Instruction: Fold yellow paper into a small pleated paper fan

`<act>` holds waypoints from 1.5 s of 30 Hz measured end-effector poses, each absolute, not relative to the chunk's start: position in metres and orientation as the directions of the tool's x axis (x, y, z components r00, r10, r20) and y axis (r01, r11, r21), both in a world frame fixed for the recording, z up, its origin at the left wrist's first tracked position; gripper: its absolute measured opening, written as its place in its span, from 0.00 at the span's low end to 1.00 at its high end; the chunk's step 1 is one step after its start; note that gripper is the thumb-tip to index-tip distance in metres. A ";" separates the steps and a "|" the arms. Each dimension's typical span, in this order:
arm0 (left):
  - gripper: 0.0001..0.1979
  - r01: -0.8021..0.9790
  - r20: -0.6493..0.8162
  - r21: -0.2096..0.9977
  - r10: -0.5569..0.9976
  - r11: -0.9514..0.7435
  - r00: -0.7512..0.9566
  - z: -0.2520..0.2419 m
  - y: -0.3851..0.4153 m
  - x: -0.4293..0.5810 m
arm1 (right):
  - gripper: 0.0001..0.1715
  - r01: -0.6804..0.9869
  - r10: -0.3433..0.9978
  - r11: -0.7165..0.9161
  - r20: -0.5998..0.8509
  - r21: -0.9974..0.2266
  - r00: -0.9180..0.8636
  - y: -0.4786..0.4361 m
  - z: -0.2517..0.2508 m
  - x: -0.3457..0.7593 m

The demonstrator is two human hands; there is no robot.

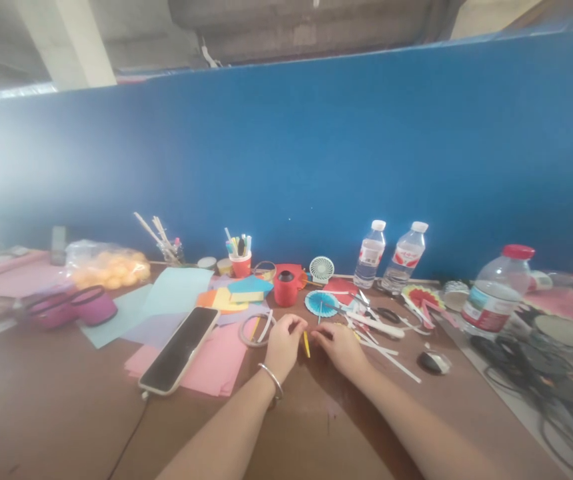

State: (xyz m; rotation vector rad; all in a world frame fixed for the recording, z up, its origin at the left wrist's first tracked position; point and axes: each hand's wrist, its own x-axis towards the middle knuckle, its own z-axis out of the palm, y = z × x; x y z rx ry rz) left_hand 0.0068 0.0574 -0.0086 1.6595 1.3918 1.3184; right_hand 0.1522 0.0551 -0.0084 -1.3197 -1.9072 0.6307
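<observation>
My left hand point(286, 341), with a silver bangle at the wrist, is closed in a pinch. A narrow yellow strip point(307, 345) points down from its fingertips and appears to be held there. Just to the right, my right hand point(340, 345) has thumb and fingers drawn together close to the strip; whatever is between them is too small to make out. Beyond the hands stand a red cup-shaped object point(286, 288) and a pleated blue paper rosette point(322, 304). A grey ring point(251, 333) lies beside my left hand.
A phone point(181, 350) rests on pink paper point(221, 363) at left. White strips point(391, 360) and a hot glue gun point(376, 325) lie at right, near a computer mouse point(434, 362). Water bottles point(370, 257) and a larger bottle point(496, 293) stand behind. A blue partition point(286, 153) closes the back.
</observation>
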 end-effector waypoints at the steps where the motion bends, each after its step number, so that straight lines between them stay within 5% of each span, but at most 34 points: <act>1: 0.08 0.349 0.300 0.898 0.953 -0.267 -0.044 -0.009 0.058 0.006 | 0.12 0.585 0.937 0.350 0.284 -0.732 -0.205 0.056 -0.008 0.154; 17: 0.09 0.163 0.221 0.967 0.962 -0.195 -0.161 -0.017 0.064 0.002 | 0.11 0.543 0.954 0.281 0.294 -0.791 -0.066 0.063 -0.012 0.161; 38: 0.09 0.296 0.301 0.923 0.942 -0.247 -0.151 -0.006 0.058 0.001 | 0.09 0.383 0.946 0.287 0.322 -0.878 0.029 0.070 -0.013 0.170; 45: 0.09 0.373 0.463 0.838 0.881 -0.398 -0.100 0.008 0.045 0.006 | 0.10 0.411 0.925 0.356 0.378 -0.839 -0.028 0.058 -0.001 0.161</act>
